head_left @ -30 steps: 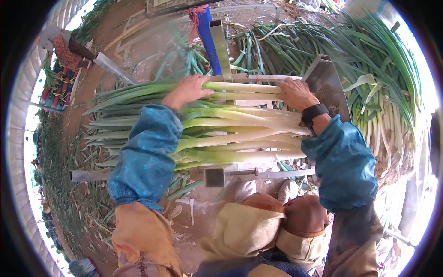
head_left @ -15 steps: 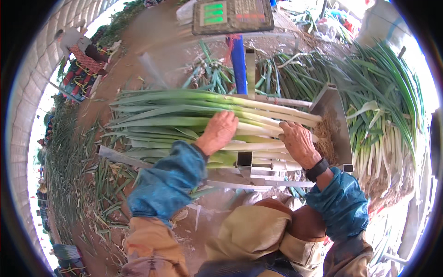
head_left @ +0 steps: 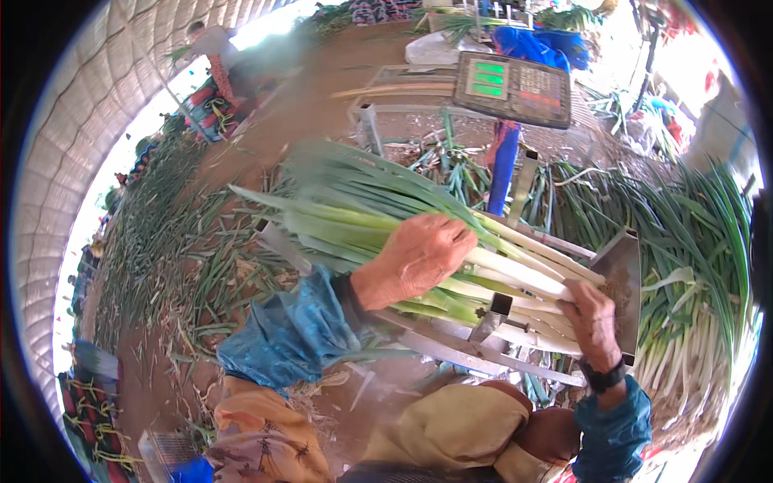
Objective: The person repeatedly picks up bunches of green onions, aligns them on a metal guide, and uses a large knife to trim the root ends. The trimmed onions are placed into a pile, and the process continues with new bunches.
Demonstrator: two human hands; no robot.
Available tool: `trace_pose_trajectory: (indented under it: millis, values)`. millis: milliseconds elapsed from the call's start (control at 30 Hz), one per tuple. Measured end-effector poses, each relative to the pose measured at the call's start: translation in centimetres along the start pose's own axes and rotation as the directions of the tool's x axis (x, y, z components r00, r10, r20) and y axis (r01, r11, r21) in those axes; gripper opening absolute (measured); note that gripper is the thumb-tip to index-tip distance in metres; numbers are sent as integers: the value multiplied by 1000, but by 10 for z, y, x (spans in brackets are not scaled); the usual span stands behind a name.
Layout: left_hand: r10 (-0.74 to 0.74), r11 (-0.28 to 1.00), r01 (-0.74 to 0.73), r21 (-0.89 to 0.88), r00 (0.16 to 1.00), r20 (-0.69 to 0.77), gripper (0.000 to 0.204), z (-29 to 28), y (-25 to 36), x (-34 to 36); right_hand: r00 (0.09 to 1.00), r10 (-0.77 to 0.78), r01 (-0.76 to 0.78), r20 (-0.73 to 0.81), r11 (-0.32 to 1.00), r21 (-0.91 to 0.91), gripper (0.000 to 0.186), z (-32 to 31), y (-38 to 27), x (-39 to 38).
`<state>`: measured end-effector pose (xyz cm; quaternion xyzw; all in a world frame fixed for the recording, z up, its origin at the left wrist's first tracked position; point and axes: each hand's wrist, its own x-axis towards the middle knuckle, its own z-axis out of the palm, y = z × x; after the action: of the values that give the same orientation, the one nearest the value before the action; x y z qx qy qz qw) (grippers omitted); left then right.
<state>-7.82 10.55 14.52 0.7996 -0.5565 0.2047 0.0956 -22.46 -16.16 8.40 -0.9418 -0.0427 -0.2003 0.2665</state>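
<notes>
A bundle of long green onions (head_left: 374, 189) lies in a metal rack (head_left: 531, 369), leaves toward the left and white stalks toward the right. Their roots, partly hidden, face an upright metal end plate (head_left: 630, 278). My left hand (head_left: 423, 256) is closed over the middle of the bundle, fingers curled on the stalks where green turns white. Close to the root end, my right hand (head_left: 592, 320) grips white stalks with bent fingers; its palm side is hidden. A dark band circles the right wrist.
Beyond the rack stands a scale display (head_left: 515, 88) with green digits, on a blue post (head_left: 504, 169). A large pile of green onions (head_left: 684, 249) lies at the right. Loose leaves (head_left: 193, 274) litter the ground at the left. A person (head_left: 216, 56) is at the far left.
The view has shifted, so the rack now appears tilted and farther right. My right hand has moved nearer the end plate. The leaf ends are smeared by motion.
</notes>
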Motion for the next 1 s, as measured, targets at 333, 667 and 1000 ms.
trace_pose_trajectory:
  millis: [333,667,1000]
  values:
    - [6,960,25,279,994,-109,15,4,-63,55,989,4,-28,-150,986,-161,20,2,55,58]
    - [-243,956,184,229,933,266,41,209,-95,77,913,408,-369,-7,818,-441,14,72,190,58]
    - [-138,990,128,51,904,405,49,245,-109,71,906,351,-203,237,851,-483,23,94,186,67]
